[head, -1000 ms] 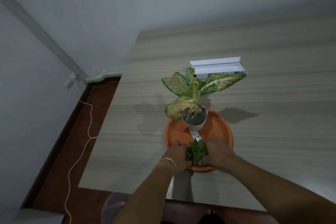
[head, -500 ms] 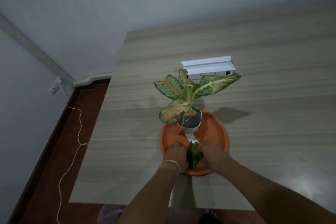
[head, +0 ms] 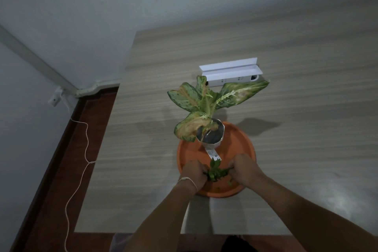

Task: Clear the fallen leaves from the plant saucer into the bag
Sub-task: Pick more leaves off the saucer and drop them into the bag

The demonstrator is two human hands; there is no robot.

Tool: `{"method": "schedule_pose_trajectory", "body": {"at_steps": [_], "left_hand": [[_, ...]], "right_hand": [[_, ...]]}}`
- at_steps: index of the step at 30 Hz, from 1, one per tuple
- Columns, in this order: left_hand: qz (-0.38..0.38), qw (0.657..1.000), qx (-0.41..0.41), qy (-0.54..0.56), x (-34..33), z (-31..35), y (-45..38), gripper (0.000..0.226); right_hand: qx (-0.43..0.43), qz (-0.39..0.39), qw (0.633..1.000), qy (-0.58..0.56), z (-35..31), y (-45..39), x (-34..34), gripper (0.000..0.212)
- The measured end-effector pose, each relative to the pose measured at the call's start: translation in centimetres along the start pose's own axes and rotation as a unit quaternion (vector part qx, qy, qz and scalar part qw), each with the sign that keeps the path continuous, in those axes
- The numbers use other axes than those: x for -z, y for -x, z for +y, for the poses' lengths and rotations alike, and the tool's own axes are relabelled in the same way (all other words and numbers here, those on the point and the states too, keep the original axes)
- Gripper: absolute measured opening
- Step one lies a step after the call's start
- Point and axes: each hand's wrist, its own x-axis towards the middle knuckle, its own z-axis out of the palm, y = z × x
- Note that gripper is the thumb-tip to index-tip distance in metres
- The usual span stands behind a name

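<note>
Leaves, small and dark green, sit in a tight clump between the two hands at the near side of the orange saucer. A second ago the same pile lay looser and wider in front of the fingers; now the left hand and the right hand have drawn closer together, squeezing it into a narrower heap. Both hands are cupped, fingers curled inward against the clump's sides, pressing it rather than fully enclosing it; I would say the leaves are gathered but not yet lifted. A couple of stray green bits lie just behind the right hand, nearer the rim, and look missed by the sweep.

Beyond the hands stands the potted plant in its white pot, a paper label trailing down toward the pile. Farther off on the desk is a white power strip. No bag is in sight, so the scoop seems ready while the drop-off spot is unknown. Those strays will probably need a second pass.
</note>
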Motion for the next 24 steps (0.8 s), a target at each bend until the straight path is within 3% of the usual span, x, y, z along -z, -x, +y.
{"method": "schedule_pose_trajectory", "body": {"at_steps": [5,9,16,19,21,24], "left_hand": [[0.026,0.988,0.05,0.142,0.3,-0.3,0.3,0.007],[0.03,0.941,0.115,0.316,1.2,-0.9,0.4,0.009],[0.002,0.847,0.169,0.504,2.7,-1.3,1.0,0.01],[0.005,0.816,0.176,0.551,2.7,-1.6,1.3,0.009],[0.012,0.795,0.184,0.578,2.5,-1.9,1.4,0.02],[0.007,0.774,0.173,0.609,2.6,-2.3,1.9,0.013]], "right_hand": [[-0.02,0.026,0.997,-0.071,-0.4,1.7,2.2,0.026],[-0.059,0.039,0.977,-0.202,-0.2,2.4,3.2,0.011],[-0.095,0.037,0.876,-0.471,-1.1,2.4,3.9,0.025],[-0.093,0.022,0.857,-0.506,-1.0,2.5,3.8,0.027],[-0.087,0.019,0.859,-0.503,-0.9,2.5,3.4,0.024],[-0.075,0.027,0.861,-0.502,-1.0,2.0,2.4,0.023]]}}
